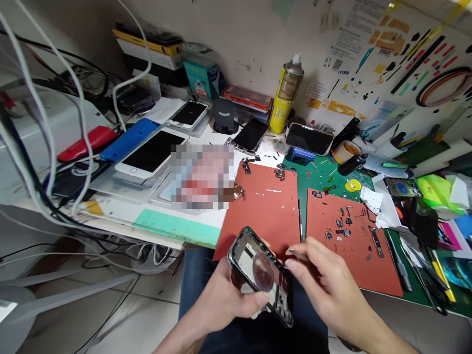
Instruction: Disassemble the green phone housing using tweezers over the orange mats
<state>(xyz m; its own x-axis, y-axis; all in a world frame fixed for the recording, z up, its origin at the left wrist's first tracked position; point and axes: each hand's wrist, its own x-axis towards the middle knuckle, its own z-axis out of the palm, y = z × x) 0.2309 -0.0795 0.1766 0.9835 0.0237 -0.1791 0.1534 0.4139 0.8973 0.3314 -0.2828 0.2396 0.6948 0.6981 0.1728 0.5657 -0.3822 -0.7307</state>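
Note:
My left hand is wrapped around a gutted phone housing, held tilted above my lap, thumb on its inner side. A round ring shows in the middle of the housing, and camera openings sit at its lower end. Just off the housing's right edge is my right hand, thumb and index finger pinched together; whatever is between them is too small to make out. Beyond the hands lies a reddish-brown mat with a few small parts. A second reddish-brown mat on the right carries several phone parts and screws.
A white phone lies on plastic cases at left, near white cables. A yellow spray can stands by the wall. A phone rests on a blue stand. Tweezers and pens lie at the right edge.

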